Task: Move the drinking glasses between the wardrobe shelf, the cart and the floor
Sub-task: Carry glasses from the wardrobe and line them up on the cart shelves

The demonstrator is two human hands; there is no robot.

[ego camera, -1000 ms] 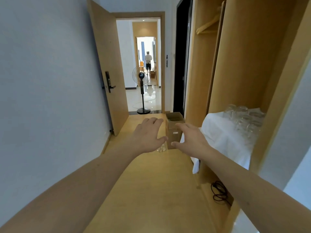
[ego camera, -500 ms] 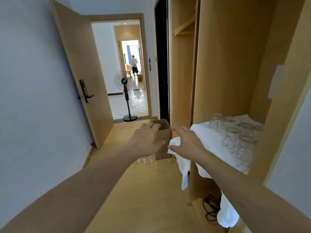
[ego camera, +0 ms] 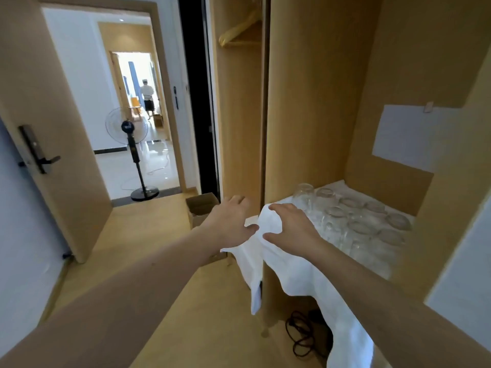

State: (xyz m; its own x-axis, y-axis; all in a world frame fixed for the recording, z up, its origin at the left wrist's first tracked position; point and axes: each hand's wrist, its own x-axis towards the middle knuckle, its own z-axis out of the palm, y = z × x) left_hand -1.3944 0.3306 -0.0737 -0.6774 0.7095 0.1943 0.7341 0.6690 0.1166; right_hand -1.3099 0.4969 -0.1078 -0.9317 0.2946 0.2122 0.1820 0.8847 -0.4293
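Fingers: those of both the left hand (ego camera: pixel 230 221) and the right hand (ego camera: pixel 291 228) are spread loosely, nothing gripped.
Hands: both are held out, palms down, at the shelf's front edge.
Cloth: the shelf is covered by a draped white cloth (ego camera: pixel 305 272).
Glasses: clear upturned drinking glasses (ego camera: pixel 356 221) are clustered on the cloth-covered wardrobe shelf.
Beyond: a small brown cardboard box (ego camera: pixel 199 208) is seen on the floor.

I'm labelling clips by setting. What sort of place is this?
Probably a bedroom or guest room in a flat or hotel: a built-in wardrobe with a hanger, glasses on its cloth-covered shelf, and a door with an electronic lock.
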